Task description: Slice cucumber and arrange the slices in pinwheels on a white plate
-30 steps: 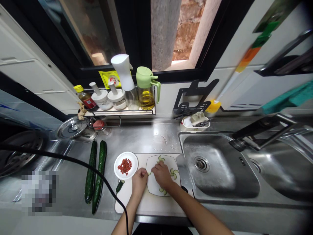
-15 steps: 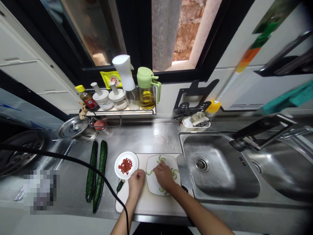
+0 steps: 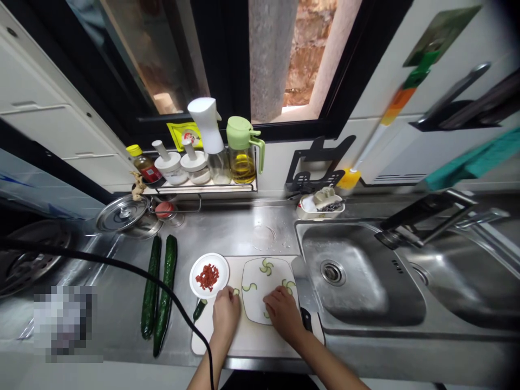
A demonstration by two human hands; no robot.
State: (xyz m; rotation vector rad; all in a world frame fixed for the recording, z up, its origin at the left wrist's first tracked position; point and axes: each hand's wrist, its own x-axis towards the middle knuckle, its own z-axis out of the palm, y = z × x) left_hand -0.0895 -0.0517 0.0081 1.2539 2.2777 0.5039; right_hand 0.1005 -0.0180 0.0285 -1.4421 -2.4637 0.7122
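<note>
A white squarish plate lies on the cutting board, with thin green-edged cucumber slices arranged in curved groups on it. My left hand is closed left of the plate, a small cucumber slice at its fingertips. My right hand rests over the plate's lower right, its fingers bent and close together; whatever is under them is hidden. A round white plate of chopped red pieces sits beyond my left hand. Left of that hand lies a cucumber stub.
Two whole cucumbers lie to the left. A knife is at the board's right edge, beside the sink. Bottles and jars stand on a rack at the back. A black cable crosses the view before my left forearm.
My right hand has moved down from the plate's middle, uncovering slices at the upper part and left. A slice now shows at my left fingertips. The view has shifted slightly.
</note>
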